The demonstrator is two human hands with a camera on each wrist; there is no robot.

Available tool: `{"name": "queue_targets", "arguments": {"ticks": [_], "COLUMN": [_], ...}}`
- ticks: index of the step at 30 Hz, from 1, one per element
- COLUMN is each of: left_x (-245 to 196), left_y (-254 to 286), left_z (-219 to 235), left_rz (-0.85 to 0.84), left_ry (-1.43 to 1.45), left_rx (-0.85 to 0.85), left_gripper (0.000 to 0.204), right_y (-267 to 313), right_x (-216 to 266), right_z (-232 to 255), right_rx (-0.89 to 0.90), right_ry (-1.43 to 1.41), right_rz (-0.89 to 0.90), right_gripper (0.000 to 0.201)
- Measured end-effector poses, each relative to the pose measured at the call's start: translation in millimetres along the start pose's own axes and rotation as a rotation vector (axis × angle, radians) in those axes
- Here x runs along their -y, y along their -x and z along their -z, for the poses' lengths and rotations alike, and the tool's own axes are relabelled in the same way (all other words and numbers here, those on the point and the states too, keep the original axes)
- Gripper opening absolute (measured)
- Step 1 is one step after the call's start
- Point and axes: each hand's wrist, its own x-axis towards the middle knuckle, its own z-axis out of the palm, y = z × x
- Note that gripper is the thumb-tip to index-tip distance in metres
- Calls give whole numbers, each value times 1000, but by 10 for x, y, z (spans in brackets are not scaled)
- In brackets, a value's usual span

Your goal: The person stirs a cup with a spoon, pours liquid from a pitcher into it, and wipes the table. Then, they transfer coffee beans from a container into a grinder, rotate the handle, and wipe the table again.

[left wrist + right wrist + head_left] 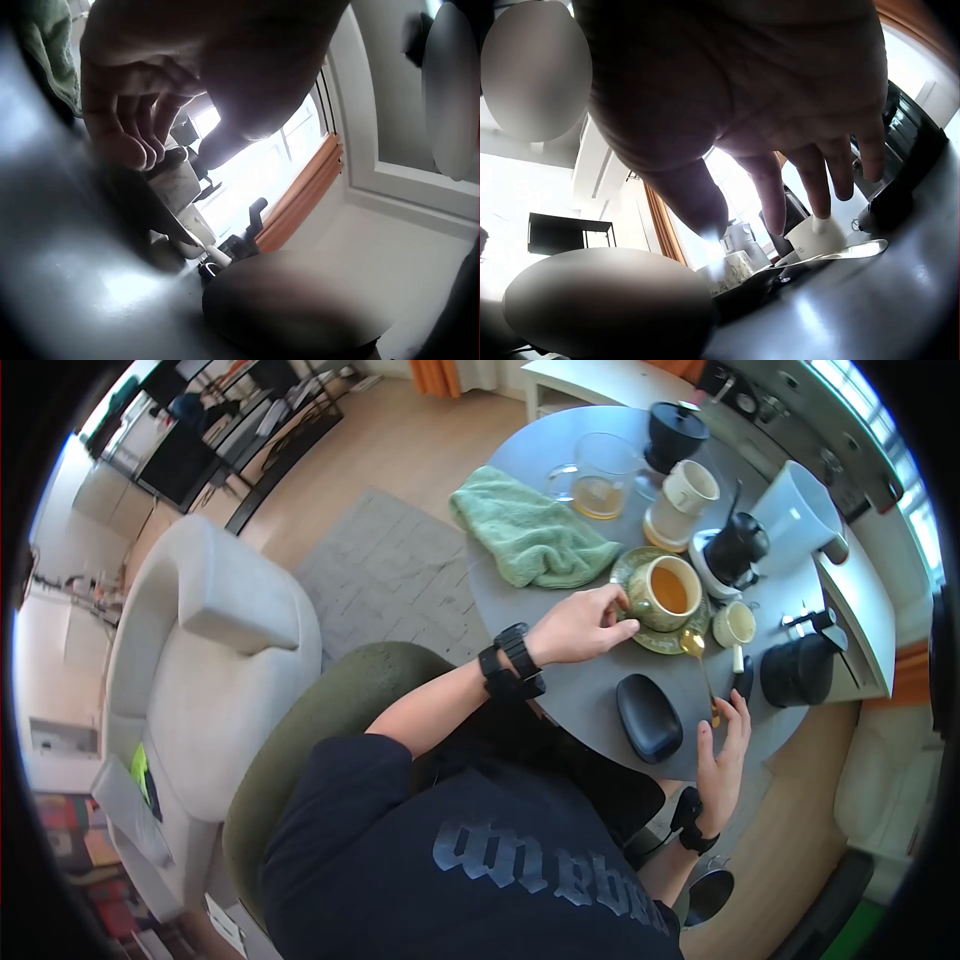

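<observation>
A patterned cup [668,592] of amber liquid stands on a green patterned saucer [660,642]. My left hand [585,625] is at the cup's near left side, its loosely bent fingers close to the cup and saucer rim. In the left wrist view, the left thumb [225,146] stays apart from the fingertips. A gold-coloured spoon [703,665] leans with its bowl at the saucer's edge and its handle toward me. Beside that handle, my right hand [725,745] hovers with fingers spread. The right wrist view shows the spoon [862,250] below the fingertips, not gripped.
A black oval dish [650,718] lies between the hands. Around the round table [590,690] stand a small white handled cup [735,625], a black pitcher [798,672], a glass jug [603,470], a stacked white cup [690,488] and a green towel [535,530].
</observation>
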Motion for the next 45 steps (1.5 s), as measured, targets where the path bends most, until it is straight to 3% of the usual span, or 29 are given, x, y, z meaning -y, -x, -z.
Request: {"name": "queue_targets", "arguments": {"ticks": [6,11,18,32,41,45], "left_x": [-88,-74,-80,-76,-48,84], "left_y": [-116,-211,-356,-170,-9,55], "left_z": [30,-46,-96,-15,-34,-90], "left_rz": [353,480,591,465,403,119], "left_ry": [439,627,759,718,662,331], "left_rx": [252,334,415,315,116,-84], "left_gripper": [60,40,45,41,36,28], "right_y": [102,163,278,140,114,96], "right_x": [-36,-41,-73,35,10,3], "right_z": [20,74,126,92,38,25], "right_rx": [-31,-54,-90,-58,26,28], "right_ry": [17,11,12,-12,54,93], "right_rz": [-64,-84,-104,-52,-22,-15], "right_gripper": [36,38,36,37,54,56]}}
